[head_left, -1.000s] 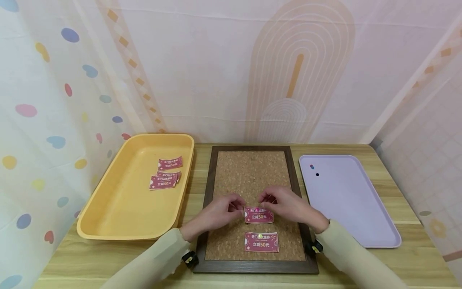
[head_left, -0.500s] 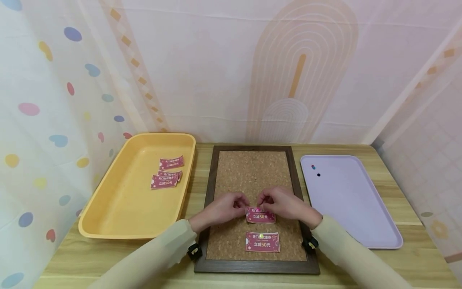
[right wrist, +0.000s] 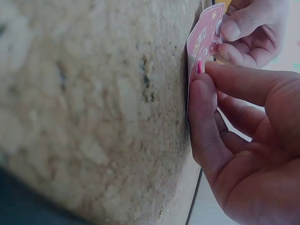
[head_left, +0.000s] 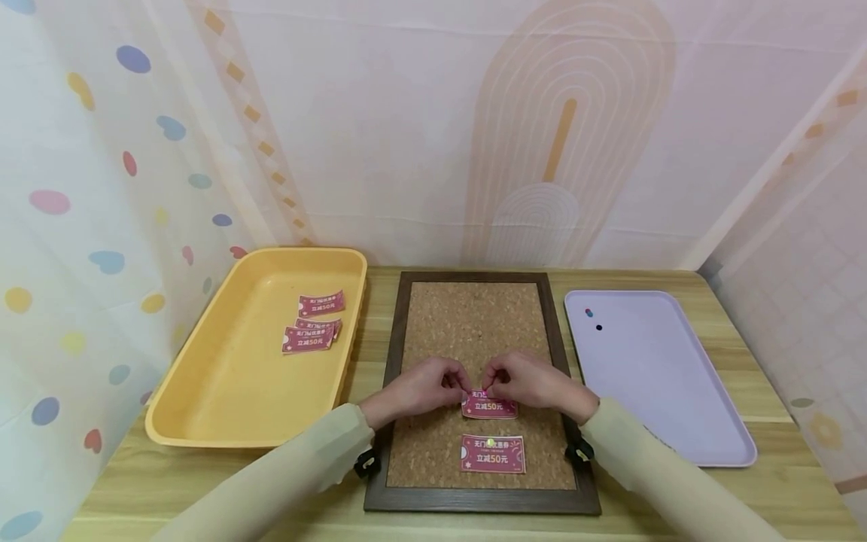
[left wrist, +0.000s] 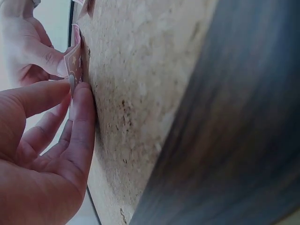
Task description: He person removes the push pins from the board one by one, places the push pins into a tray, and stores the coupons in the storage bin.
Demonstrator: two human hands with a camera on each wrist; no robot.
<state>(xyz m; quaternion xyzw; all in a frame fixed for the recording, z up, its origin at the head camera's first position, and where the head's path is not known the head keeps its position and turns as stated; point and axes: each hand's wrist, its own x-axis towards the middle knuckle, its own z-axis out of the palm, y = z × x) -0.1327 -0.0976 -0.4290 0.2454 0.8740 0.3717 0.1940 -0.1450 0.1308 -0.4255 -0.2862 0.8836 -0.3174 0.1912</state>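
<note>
A pink paper coupon [head_left: 491,407] lies against the cork board [head_left: 474,324], in its lower half. My left hand [head_left: 432,387] pinches the coupon's upper left corner between thumb and forefinger. At the top edge my right hand [head_left: 535,382] pinches a bright pink pushpin [right wrist: 200,66], its head showing between the fingertips in the right wrist view. Whether the pin's point is in the cork is hidden. In that view the coupon curves, part of it standing off the cork. Below it, a second coupon [head_left: 493,461] lies flat with a yellow-green pushpin [head_left: 491,443] at its upper middle.
To the left stands a deep yellow tray [head_left: 230,391] with several more coupons [head_left: 308,340] inside. A shallow lilac tray [head_left: 664,384] on the right bears a few small coloured pieces [head_left: 599,327]. A dark wooden frame [head_left: 481,500] edges the board.
My left fingertips have shifted slightly right along the coupon's upper left corner. The right hand has kept its hold on the pushpin, and the coupon has hardly moved.
</note>
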